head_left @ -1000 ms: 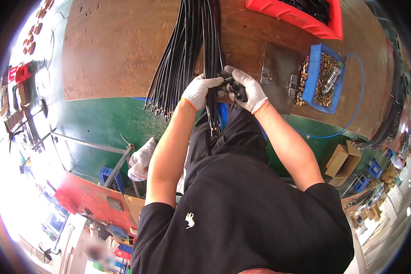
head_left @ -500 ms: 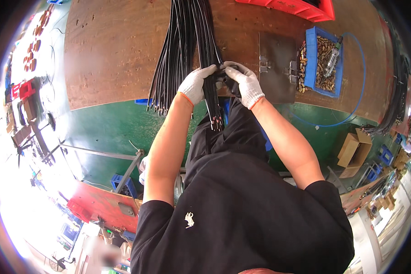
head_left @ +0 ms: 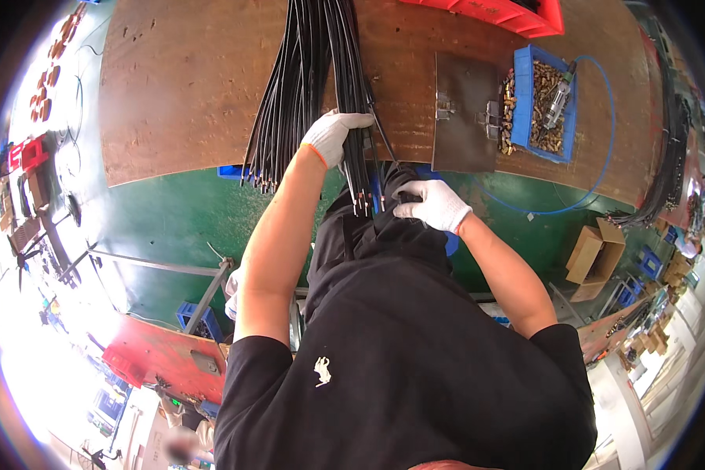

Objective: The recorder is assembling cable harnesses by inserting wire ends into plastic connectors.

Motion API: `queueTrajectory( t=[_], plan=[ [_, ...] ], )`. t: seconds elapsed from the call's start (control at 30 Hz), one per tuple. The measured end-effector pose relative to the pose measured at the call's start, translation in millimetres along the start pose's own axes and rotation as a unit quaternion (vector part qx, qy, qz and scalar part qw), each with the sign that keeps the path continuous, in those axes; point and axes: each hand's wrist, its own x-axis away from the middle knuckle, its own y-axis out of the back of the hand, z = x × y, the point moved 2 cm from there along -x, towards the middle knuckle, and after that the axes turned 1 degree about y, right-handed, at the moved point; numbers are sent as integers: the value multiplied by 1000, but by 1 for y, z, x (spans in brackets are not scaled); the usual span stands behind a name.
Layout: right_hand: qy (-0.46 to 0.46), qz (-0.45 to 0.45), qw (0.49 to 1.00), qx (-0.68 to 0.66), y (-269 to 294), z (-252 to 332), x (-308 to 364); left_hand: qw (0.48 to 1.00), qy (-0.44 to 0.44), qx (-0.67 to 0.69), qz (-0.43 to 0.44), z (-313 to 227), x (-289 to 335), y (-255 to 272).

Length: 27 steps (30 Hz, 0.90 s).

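My left hand [head_left: 329, 139], in a white knit glove with an orange cuff, is closed around part of a bundle of long black cables [head_left: 351, 86]. The cables' stripped, coppery ends hang past the table edge over my lap. One black strand [head_left: 385, 141] slants away from the bundle toward my right hand [head_left: 439, 205], which is also gloved. That hand is over my dark trousers, thumb and fingers curled around something dark that I cannot make out against the cloth. More loose cables [head_left: 278, 129] fan out left of my grip.
On the brown table [head_left: 180, 86], a dark plate [head_left: 466, 117] with metal clips lies to the right. Beyond it sits a blue bin [head_left: 570, 129] of brass-coloured fittings, with a tool and blue hose [head_left: 612, 117]. A red crate [head_left: 517, 19] stands farther back; a cardboard box [head_left: 595, 258] is lower right.
My right hand has left the bundle and moved down toward my lap, near the trousers. The left hand still grips the cables in nearly the same place. A slanting black strand now shows.
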Motion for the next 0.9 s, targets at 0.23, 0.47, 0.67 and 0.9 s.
queueTrajectory(
  t=[0.23, 0.47, 0.67, 0.9],
  plan=[
    [-6, 52, 997, 65, -3, 5, 10, 999, -36, 23, -4, 8, -7, -6],
    [-17, 103, 991, 84, 1, 21, 6, 998, -48, 38, -12, 14, -11, -10],
    [-71, 101, 987, -106, 2, 10, -4, 999, -39, 22, -20, 9, -6, -19],
    [-70, 9, 975, -210, 34, 41, -72, 998, -43, 13, -40, 17, -14, -12]
  ],
)
